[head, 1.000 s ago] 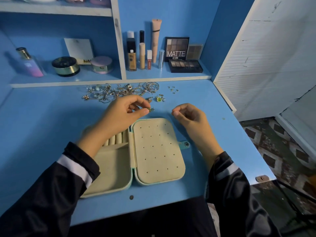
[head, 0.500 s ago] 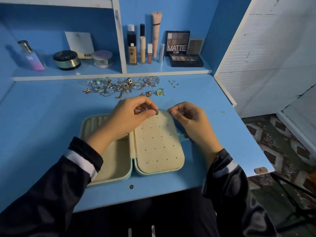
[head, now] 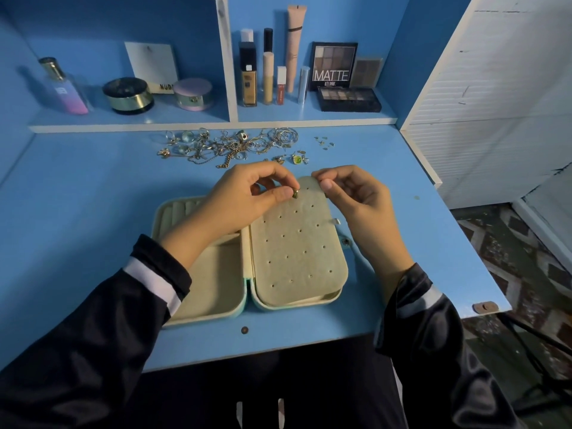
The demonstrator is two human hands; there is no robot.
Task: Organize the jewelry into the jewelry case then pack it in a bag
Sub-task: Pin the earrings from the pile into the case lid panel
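An open mint jewelry case (head: 198,317) with cream lining lies on the blue desk. Its perforated earring panel (head: 294,252) is tilted up at the far end. My left hand (head: 244,199) pinches a small dark-green earring (head: 295,194) against the panel's top left holes. My right hand (head: 356,199) pinches the panel's far right corner. A tangled pile of silver and gold jewelry (head: 229,144) lies behind the case, with a green-stone ring (head: 297,158) and a few tiny studs (head: 325,142) beside it.
A shelf behind the desk holds a perfume bottle (head: 63,86), round jars (head: 128,96), foundation tubes (head: 249,75) and eyeshadow palettes (head: 334,66). A white slatted panel (head: 495,103) bounds the desk on the right. The floor drops away past the desk's right edge (head: 483,305).
My left hand carried the earring from behind the case onto the panel's top. My right hand moved in and took the panel's far corner, which is now raised.
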